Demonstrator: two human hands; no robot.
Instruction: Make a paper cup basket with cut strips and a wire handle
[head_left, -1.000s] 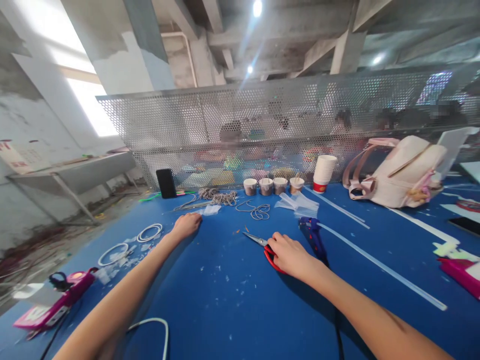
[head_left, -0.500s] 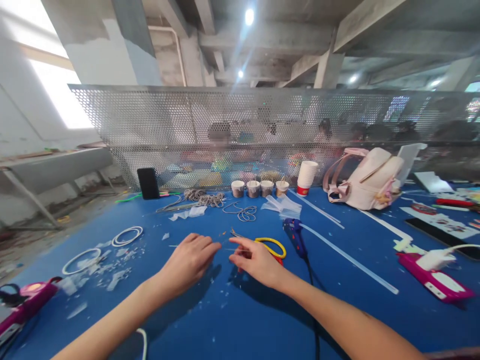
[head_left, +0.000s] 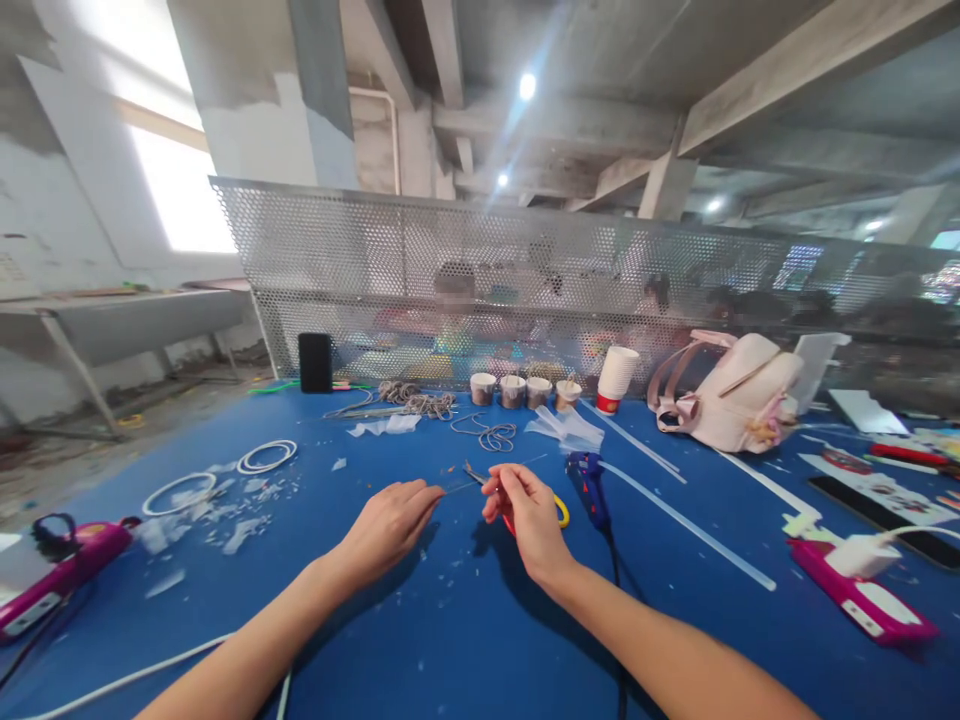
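My left hand (head_left: 390,525) and my right hand (head_left: 529,515) are close together over the blue table (head_left: 465,640). Both pinch a thin wire (head_left: 466,485) that runs between their fingertips. Its far end slants up to the right, past my right hand. Just behind my right hand lie scissors (head_left: 559,510) with red and yellow handles, partly hidden by the fingers. A blue glue gun (head_left: 587,476) rests to the right of the scissors, its cable running back toward me.
A perforated metal screen (head_left: 525,270) closes the table's far edge, with people behind it. Along it stand a black phone (head_left: 315,362), tangled cord (head_left: 416,400), small cups (head_left: 513,390), stacked paper cups (head_left: 619,375) and a pink backpack (head_left: 739,400). White rings (head_left: 266,456), long glue sticks (head_left: 682,525) and pink power strips (head_left: 862,600) lie around.
My left hand drew back from its far reach, and my right hand left the scissors. Both met in the middle and pinched the thin wire. The view shifted slightly.
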